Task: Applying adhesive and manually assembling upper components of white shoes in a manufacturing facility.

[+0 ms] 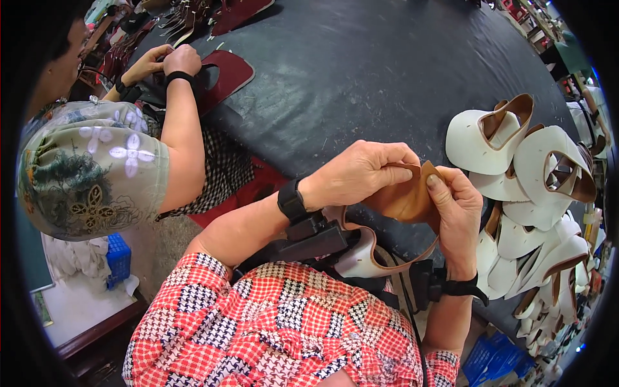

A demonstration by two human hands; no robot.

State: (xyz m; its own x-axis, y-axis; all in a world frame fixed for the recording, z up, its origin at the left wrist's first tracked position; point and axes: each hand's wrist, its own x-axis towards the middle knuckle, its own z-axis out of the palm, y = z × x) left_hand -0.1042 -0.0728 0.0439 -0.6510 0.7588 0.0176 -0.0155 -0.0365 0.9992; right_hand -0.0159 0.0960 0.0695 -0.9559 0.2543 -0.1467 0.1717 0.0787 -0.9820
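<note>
- Pinching the upper with both hands: left hand grasps one edge between thumb and fingers; right hand grasps the adjoining edge, thumb pressed flat on the tan face.
- Upper's position: raised in front of the person's chest, at the near edge of the tabletop.
- Upper's material: tan, smooth, leather-like, soft sheen; white face visible on the lower loop, which bends in a wavy band with a thin brown edge.
- Upper's shape: corners rise to a point between the hands.
- Tabletop: black, sheet-like cover, creased and specked.
- White uppers, right side: overlapping pile, curved, brown-lined, some folded into loops.
- Co-worker's hands, far left: close together near a maroon piece, flat, round-cornered, pale-edged. Cannot tell what they grasp.
- Blue crate, lower left: beside crumpled white cloth.
</note>
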